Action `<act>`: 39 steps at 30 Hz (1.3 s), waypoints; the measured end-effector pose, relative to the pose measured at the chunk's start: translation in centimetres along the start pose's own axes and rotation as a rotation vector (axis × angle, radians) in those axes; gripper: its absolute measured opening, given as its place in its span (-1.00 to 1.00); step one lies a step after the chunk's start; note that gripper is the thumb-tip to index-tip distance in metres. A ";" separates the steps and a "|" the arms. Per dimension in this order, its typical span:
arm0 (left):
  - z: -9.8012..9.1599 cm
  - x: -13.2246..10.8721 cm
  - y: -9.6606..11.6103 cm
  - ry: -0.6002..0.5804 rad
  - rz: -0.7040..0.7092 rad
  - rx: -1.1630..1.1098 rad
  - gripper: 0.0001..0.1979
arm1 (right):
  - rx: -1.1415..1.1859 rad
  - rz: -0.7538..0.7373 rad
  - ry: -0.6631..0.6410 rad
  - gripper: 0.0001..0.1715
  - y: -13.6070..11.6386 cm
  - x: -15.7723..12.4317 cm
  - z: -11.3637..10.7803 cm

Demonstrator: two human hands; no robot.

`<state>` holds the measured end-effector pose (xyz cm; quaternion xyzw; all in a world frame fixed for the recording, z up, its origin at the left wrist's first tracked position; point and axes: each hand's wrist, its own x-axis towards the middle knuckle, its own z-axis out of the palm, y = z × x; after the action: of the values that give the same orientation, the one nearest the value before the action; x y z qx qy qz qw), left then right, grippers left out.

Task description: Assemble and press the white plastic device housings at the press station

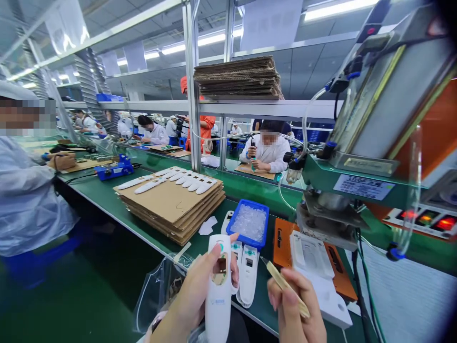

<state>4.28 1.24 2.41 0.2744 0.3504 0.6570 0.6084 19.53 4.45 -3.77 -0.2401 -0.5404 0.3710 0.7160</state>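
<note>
Pretty cramped bench spot. Just ahead of the left hand (194, 295), two more white casings (248, 276) lie on the green bench (262, 305), with a blue tray (246, 204) of clear plastic granules (248, 223) right behind them. Past the right hand (294, 309) there's an orange board (342, 281) with a white moulded plastic piece (310, 257) on it. A big press machine (378, 119) looms above that, beside some glowing red readouts (421, 219). Left of the left hand is a clear plastic bag (155, 295), and farther along sits a stack of cardboard sheets (167, 205) topped with a row of white strips (178, 178). A co-worker's white sleeve (24, 200) fills the far left.

The left hand is closed around a white handheld casing (217, 305), holding it nearly upright right in front of the camera. The casing has a rectangular opening with something brownish inside, hard to tell what. The right hand pinches a slim tan stick (285, 288) with a fine metal tip, just beside the casing but not touching it.

The plate (363, 186) on the press seems to say LITOP, and the casing's blue lettering (217, 301) is too small to read.
</note>
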 end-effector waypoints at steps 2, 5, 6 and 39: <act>1.3 -0.9 0.2 0.037 0.058 0.090 -0.25 | 0.060 0.027 -0.038 -0.83 -1.4 1.5 1.0; 2.5 -1.7 0.3 0.095 0.133 0.132 -0.12 | 0.145 -0.026 -0.112 -0.91 -3.1 2.9 1.8; 2.7 -1.9 0.2 0.104 0.154 0.129 -0.11 | 0.170 -0.041 -0.121 -0.92 -3.6 3.0 1.9; 2.3 -4.4 -1.2 0.138 0.194 0.140 -0.19 | 0.353 0.181 -0.278 -0.89 -4.7 1.5 4.5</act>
<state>7.26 -2.78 3.15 0.3029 0.4083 0.7042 0.4957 16.71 2.47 1.98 -0.1054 -0.5369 0.5520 0.6293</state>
